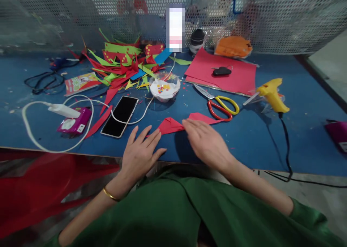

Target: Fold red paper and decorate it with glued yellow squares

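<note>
A folded piece of red paper (170,126) lies on the blue table near its front edge, with a pointed strip reaching right to the scissors. My left hand (138,151) rests palm down at the paper's left end, fingers spread and stretched out. Over the paper's middle, my right hand (207,142) lies with its fingers straight and side by side, hiding part of it. Scissors (217,102) with red and yellow handles lie just beyond, blades partly apart. Left of the paper is a dark-screened phone (120,116) with a white cable across it.
Cut red and green paper scraps (121,64) pile up at the back left. A clear bowl (165,88) stands mid-table. Red sheets (241,81) carry a small black object (222,71). A yellow glue gun (273,91) stands right; a purple socket box (74,122), left.
</note>
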`<act>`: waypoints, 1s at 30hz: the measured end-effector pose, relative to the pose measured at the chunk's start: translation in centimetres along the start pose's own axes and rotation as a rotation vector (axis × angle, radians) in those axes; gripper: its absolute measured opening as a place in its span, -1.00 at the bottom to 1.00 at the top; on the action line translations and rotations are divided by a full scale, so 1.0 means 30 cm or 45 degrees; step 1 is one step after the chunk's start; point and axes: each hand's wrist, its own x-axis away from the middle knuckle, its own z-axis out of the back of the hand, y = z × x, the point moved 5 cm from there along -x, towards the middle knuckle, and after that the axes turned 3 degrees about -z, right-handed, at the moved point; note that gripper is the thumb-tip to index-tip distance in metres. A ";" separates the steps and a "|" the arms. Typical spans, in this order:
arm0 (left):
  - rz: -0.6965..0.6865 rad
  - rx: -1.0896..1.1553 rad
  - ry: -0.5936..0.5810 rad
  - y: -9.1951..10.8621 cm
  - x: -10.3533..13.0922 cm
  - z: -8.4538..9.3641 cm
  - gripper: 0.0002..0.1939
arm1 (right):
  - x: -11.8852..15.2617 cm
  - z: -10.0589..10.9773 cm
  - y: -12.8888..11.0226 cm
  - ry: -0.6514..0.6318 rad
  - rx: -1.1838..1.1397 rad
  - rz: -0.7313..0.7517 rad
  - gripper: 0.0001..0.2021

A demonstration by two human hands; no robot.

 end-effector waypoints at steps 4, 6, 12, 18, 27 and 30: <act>0.108 0.198 0.184 0.004 -0.016 0.022 -0.72 | 0.021 0.030 0.121 -0.035 0.422 0.019 -0.77; 0.246 0.447 0.306 0.017 -0.028 0.033 -0.80 | 0.022 0.018 0.142 -0.057 0.495 0.104 -0.79; 1.062 1.821 -0.163 0.128 -0.119 -0.080 -0.71 | 0.003 0.038 0.130 0.077 0.558 0.133 -0.75; 1.468 2.347 0.300 0.113 -0.322 -0.133 -0.65 | -0.072 0.122 0.094 0.446 0.531 0.105 -0.78; 1.228 2.133 0.802 -0.148 -0.557 -0.111 -0.65 | -0.204 0.040 0.422 0.914 -1.503 -1.166 -0.44; 1.168 2.109 0.794 -0.161 -0.558 -0.124 -0.61 | -0.220 -0.029 0.419 0.720 -1.748 -1.199 -0.47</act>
